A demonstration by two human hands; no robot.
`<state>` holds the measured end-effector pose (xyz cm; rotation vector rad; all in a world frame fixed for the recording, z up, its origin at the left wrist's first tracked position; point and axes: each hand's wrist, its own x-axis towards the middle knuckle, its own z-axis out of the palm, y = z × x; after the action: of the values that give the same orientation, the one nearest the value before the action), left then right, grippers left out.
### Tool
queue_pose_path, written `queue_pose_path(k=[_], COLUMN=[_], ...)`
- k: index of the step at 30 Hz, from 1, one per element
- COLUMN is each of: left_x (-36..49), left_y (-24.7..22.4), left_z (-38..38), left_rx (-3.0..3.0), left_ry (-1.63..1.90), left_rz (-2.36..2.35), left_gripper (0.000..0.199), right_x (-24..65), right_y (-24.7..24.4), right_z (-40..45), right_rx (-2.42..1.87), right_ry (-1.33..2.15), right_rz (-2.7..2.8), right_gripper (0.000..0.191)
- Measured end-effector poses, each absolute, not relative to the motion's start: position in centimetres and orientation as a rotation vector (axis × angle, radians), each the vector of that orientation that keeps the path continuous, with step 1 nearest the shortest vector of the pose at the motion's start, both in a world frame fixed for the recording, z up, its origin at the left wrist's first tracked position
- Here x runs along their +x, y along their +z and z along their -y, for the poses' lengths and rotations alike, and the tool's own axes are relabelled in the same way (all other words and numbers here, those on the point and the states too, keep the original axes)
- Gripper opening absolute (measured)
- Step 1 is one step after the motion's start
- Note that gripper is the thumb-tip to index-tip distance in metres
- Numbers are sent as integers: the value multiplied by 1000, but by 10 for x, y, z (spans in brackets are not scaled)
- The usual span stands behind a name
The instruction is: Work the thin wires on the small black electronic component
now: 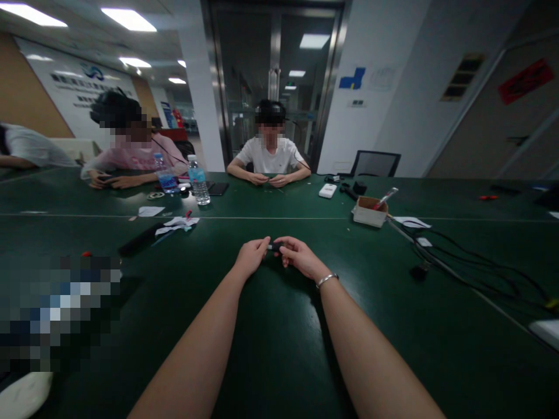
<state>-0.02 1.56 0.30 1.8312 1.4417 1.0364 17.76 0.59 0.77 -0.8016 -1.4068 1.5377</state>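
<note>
Just above the green table point(279, 326), a small black stick with a pale end point(276, 247) is held between my two hands; it resembles a USB stick, but it is too small to be sure. My left hand point(252, 258) pinches the pale end between thumb and fingers. From the other side, my right hand point(304, 259) grips the black end with thumb and forefinger, its other fingers curled below. A silver bracelet point(327, 280) circles my right wrist.
Bottles point(199, 183) and papers point(177, 224) lie ahead left. A small open box point(370, 213) holds a pen-like item; cables point(476, 262) run along the right. A person point(271, 154) sits opposite, another person point(135, 157) farther left. A pixelated area covers the near left.
</note>
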Motion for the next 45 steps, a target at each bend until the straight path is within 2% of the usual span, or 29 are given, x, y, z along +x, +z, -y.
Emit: queue_pose_path(k=[7, 9, 13, 16, 28, 36, 45], left_x=[3, 4, 3, 3, -1, -1, -1], left_y=[0, -1, 0, 0, -7, -6, -3], left_z=[-17, -18, -18, -17, -23, -22, -19], left_rx=[1753, 1676, 1559, 1601, 1652, 1633, 1664], left_ry=[1085, 1163, 1353, 1411, 1281, 1224, 1139], left_rz=[-1473, -1390, -1174, -1059, -1044, -1096, -1217], left_gripper=[62, 57, 34, 44, 28, 27, 30], right_x=[177, 178, 178, 177, 178, 179, 179], right_y=[7, 6, 5, 5, 2, 1, 1], right_z=[-7, -8, -9, -9, -11, -12, -11], right_rx=[-778, -777, -809, -834, -842, -806, -783], right_ry=[1559, 1582, 1611, 1615, 1587, 1591, 1546], right_rz=[1418, 1367, 1241, 1202, 1244, 1301, 1403], right_gripper=[34, 35, 31, 27, 26, 34, 35])
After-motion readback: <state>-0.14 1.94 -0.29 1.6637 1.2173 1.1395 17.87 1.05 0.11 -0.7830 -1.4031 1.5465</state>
